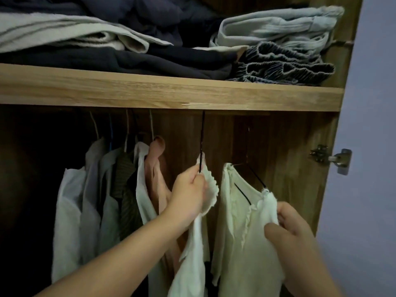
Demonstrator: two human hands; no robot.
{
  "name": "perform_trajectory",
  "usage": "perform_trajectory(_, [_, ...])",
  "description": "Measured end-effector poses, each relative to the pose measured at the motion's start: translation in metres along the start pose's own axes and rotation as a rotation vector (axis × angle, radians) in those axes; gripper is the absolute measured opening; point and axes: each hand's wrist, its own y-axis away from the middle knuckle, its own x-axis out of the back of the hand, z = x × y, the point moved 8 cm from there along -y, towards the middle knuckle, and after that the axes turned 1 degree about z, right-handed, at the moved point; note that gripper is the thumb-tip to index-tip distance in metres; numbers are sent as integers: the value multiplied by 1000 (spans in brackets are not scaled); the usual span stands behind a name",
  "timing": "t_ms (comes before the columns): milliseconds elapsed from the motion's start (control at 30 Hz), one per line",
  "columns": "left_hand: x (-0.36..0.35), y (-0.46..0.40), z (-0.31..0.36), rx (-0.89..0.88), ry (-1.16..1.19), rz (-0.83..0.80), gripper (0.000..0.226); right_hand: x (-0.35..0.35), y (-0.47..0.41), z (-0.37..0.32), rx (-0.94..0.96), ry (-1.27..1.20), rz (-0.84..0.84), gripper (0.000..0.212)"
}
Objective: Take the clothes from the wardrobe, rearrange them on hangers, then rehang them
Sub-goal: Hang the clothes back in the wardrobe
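Observation:
A cream ruffled top point(240, 228) hangs on a black hanger point(202, 136) whose hook runs up behind the shelf. My left hand point(188, 194) grips the hanger's neck together with the top's frilled collar. My right hand point(293, 224) pinches the top's right shoulder, where a black hanger arm point(255, 176) pokes out of the neckline. To the left hang a pink garment point(156, 174), a white shirt point(142, 189), a dark striped piece point(126, 189) and pale shirts point(70, 211) on thin wire hangers.
A wooden shelf point(171, 95) crosses above the rail, stacked with folded dark and grey clothes point(107, 39), pale blue fabric point(278, 26) and a dark pleated item point(285, 65). The wardrobe's right wall carries a metal hinge point(330, 157). A bluish wall point(372, 146) lies beyond.

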Motion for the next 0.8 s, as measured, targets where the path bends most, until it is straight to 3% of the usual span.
perform_trajectory(200, [14,-58,-5,-56,-3,140,43,-43,-82,6,18,-50,-83,12])
perform_trajectory(367, [36,-104,-20,-41,-187,312,34,-78,-147,5,55,-140,-192,12])
perform_trajectory(567, [61,-149,-26,27,-388,411,22,-128,-198,-5,90,-263,-279,13])
perform_trajectory(800, [72,-172,-42,92,-659,448,18,-185,-200,2,166,11,-416,17])
